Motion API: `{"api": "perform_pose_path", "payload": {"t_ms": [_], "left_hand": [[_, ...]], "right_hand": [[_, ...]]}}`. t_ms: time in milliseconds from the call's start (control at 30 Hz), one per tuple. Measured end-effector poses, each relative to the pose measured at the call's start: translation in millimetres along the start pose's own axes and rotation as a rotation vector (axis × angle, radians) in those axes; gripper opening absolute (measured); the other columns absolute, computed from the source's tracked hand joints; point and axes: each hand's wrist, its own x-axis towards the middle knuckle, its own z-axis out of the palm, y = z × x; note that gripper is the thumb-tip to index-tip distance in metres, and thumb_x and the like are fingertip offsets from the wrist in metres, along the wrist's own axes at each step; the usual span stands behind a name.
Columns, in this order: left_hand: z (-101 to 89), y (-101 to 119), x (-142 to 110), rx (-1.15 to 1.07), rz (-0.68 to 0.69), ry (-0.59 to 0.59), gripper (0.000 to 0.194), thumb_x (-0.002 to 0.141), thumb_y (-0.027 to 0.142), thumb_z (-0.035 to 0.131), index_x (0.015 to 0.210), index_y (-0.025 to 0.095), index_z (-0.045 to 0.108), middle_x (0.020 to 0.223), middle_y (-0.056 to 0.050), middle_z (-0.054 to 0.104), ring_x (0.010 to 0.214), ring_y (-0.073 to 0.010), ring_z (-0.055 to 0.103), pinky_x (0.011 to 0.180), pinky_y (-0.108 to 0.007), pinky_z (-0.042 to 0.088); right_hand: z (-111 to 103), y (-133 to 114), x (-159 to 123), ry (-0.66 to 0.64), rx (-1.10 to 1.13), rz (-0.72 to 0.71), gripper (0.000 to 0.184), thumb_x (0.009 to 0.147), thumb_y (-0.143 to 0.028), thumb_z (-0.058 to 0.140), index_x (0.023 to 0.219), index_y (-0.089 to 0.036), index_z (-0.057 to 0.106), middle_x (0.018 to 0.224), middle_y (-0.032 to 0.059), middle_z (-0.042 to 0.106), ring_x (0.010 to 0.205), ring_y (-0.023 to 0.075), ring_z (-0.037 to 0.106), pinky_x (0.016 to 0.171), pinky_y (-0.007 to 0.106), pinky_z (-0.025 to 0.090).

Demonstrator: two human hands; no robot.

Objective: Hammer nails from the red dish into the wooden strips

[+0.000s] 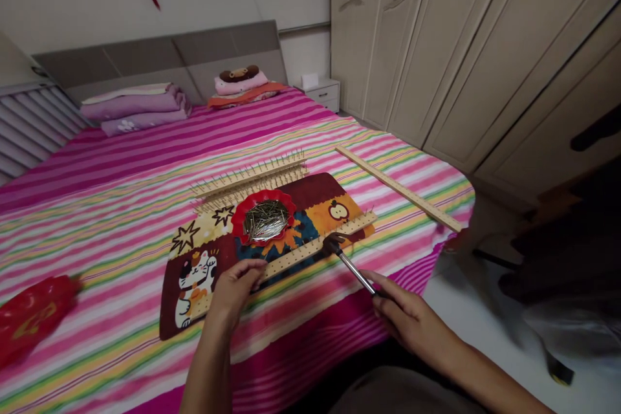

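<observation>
A pale wooden strip [294,259] with rows of small holes lies across a patterned mat [169,288]; nails stand upright along its right part. My left hand [237,288] grips the strip left of its middle, fingers closed at its edge. In my right hand [407,314] is a hammer [356,273], held by the dark grip end of its metal handle. The dark hammer head rests over or just above the strip among the nails; whether it touches one I cannot tell. Behind the strip, a red scalloped bowl [237,226] holds many loose nails [266,220].
Beyond the bowl lie wooden strips [250,176] full of upright nails. Another bare-looking strip [398,187] lies toward the bed's right edge. A red plastic item [36,317] is at far left. Folded bedding [140,107] sits near the headboard; wardrobes [412,45] stand at right.
</observation>
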Motion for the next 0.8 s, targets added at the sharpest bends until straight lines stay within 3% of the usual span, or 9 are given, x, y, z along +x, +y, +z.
{"api": "perform_pose_path", "payload": {"t_ms": [167, 333, 600, 800], "left_hand": [[-0.1, -11, -8, -0.057, -0.115, -0.058, 0.033, 0.044, 0.035, 0.075, 0.071, 0.016, 0.072, 0.069, -0.003, 0.07, 0.059, -0.0112, 0.059, 0.06, -0.024, 0.049], [2.1, -10, -13, -0.179, -0.168, -0.119, 0.044, 0.039, 0.03, 0.083, 0.078, 0.013, 0.073, 0.075, -0.006, 0.072, 0.067, -0.014, 0.065, 0.068, -0.026, 0.054], [20.6, -10, 0, -0.18, -0.058, -0.069, 0.043, 0.05, 0.037, 0.08, 0.083, 0.011, 0.071, 0.071, -0.005, 0.071, 0.065, -0.0147, 0.066, 0.068, -0.029, 0.056], [36.2, -9, 13, -0.158, -0.074, -0.055, 0.03, 0.053, 0.029, 0.079, 0.076, 0.013, 0.07, 0.066, -0.003, 0.07, 0.059, -0.0128, 0.065, 0.06, -0.026, 0.055]], "right_hand": [[1, 0, -2, -0.031, 0.017, 0.052, 0.048, 0.086, -0.034, 0.054, 0.133, -0.021, 0.056, 0.054, -0.006, 0.042, 0.044, 0.0101, 0.035, 0.041, 0.02, 0.031], [2, -2, -3, -0.023, 0.03, 0.075, 0.049, 0.086, -0.032, 0.054, 0.134, -0.02, 0.055, 0.053, -0.0071, 0.039, 0.043, 0.0092, 0.034, 0.04, 0.02, 0.029], [3, -2, -4, 0.008, 0.009, 0.065, 0.049, 0.085, -0.037, 0.057, 0.131, -0.021, 0.058, 0.052, -0.0057, 0.043, 0.043, 0.01, 0.037, 0.04, 0.019, 0.033], [1, 1, -4, 0.004, 0.017, 0.067, 0.05, 0.086, -0.038, 0.055, 0.133, -0.02, 0.057, 0.052, -0.0064, 0.041, 0.044, 0.0099, 0.035, 0.042, 0.02, 0.033]]}}
